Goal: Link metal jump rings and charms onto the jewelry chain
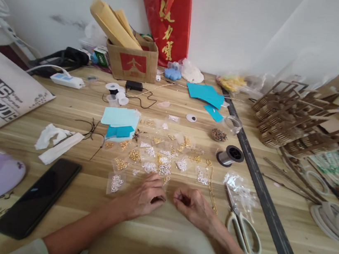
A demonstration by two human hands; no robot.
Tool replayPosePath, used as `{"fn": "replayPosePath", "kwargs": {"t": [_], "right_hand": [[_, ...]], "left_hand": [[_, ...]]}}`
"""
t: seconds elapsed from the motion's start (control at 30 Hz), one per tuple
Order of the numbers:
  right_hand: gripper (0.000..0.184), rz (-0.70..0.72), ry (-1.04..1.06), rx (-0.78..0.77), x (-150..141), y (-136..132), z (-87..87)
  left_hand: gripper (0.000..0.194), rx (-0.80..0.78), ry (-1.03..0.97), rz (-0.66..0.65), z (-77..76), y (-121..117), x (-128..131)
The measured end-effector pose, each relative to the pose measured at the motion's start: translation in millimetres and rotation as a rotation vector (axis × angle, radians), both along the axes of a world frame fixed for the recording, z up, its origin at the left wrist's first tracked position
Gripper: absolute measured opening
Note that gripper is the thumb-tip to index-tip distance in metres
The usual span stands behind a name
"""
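Observation:
My left hand rests on the wooden table, fingers curled and pinched together near small beads. My right hand lies beside it, fingers also curled into a pinch; what either holds is too small to make out. Just beyond both hands lie several small clear bags of gold and silver jewellery findings. A gold chain runs down next to my right hand. White-handled scissors lie to the right of that hand.
A black phone lies at the left, a spool of wire at mid right, blue paper behind the bags. A dark strip crosses the table; laser-cut wooden parts pile beyond it. A cardboard box and red bag stand at the back.

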State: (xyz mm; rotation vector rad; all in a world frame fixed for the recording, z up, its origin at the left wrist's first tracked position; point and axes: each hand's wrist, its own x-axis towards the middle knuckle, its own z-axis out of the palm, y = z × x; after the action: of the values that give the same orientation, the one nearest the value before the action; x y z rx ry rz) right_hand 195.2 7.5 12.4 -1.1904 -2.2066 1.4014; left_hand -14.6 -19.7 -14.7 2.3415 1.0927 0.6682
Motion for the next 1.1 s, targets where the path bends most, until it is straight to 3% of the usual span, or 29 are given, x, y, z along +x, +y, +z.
{"fn": "replayPosePath", "kwargs": {"t": [0.57, 1.1], "right_hand": [[0.013, 0.053, -0.152, 0.181, -10.9, -7.3, -4.8], [0.013, 0.025, -0.257, 0.239, -15.4, -9.8, -6.6]], "left_hand": [[0.01, -0.038, -0.041, 0.014, -4.9, -0.9, -1.0], [0.012, -0.04, -0.021, 0.011, -3.0, -1.3, -0.8]]}}
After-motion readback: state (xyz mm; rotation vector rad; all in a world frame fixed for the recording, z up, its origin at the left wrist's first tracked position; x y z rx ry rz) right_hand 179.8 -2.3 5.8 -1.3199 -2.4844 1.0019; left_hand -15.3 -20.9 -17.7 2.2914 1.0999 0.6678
